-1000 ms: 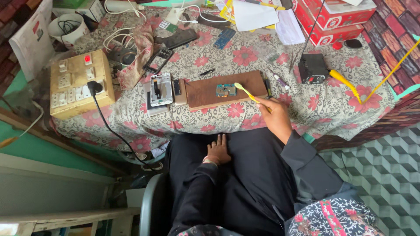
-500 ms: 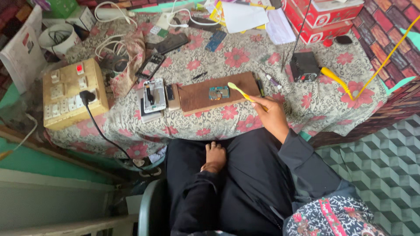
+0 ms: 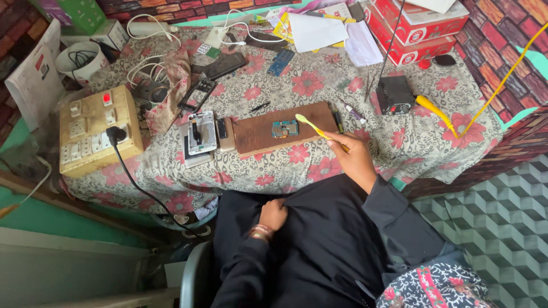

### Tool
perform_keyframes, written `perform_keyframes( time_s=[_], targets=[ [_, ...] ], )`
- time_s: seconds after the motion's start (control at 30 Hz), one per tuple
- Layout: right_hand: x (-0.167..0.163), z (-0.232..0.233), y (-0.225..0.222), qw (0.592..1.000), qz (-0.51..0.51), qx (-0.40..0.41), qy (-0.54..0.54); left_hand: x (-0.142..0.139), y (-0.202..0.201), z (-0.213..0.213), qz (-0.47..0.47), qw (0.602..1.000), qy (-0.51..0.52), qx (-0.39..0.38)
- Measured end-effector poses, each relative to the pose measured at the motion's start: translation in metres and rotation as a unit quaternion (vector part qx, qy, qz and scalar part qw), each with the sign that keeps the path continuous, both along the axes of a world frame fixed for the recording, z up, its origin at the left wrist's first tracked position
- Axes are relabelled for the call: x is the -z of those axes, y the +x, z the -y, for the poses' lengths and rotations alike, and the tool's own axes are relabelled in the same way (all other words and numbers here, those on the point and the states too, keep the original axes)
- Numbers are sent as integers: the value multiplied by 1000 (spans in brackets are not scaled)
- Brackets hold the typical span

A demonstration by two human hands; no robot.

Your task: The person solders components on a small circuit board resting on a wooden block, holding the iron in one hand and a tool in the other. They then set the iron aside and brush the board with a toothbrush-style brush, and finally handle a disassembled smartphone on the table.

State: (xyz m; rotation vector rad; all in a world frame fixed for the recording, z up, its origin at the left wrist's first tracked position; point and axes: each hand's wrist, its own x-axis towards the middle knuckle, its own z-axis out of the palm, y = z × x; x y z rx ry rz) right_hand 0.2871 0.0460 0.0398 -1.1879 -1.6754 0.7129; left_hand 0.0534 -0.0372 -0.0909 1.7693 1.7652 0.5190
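A thin yellow plastic toothbrush (image 3: 311,126) is held in the closed right hand (image 3: 354,157), its rounded head poised just beside a small blue-green circuit board (image 3: 284,129). The board, rectangular and studded with tiny parts, is laid on a flat brown wooden slab (image 3: 260,137). The slab is set on the surface (image 3: 399,142), which is draped in a floral, speckled cloth. A stripped phone frame (image 3: 202,132) is seen left of the slab. The left hand (image 3: 273,215) is rested loosely curled, holding nothing, on dark fabric at the lap.
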Motion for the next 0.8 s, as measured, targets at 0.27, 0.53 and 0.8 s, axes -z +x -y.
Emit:
perform_keyframes(
  time_s=[0.27,0.53,0.8],
  targets=[
    [-2,2,3,999,-16,-15,29,-2,-6,-48,254,956,-123,85],
    [-6,2,11,998,-45,-2,-32,17,29,-50,11,937,-348,31],
    [-3,1,14,997,-64,-5,-32,16,29,-55,14,919,-389,65]
  ],
)
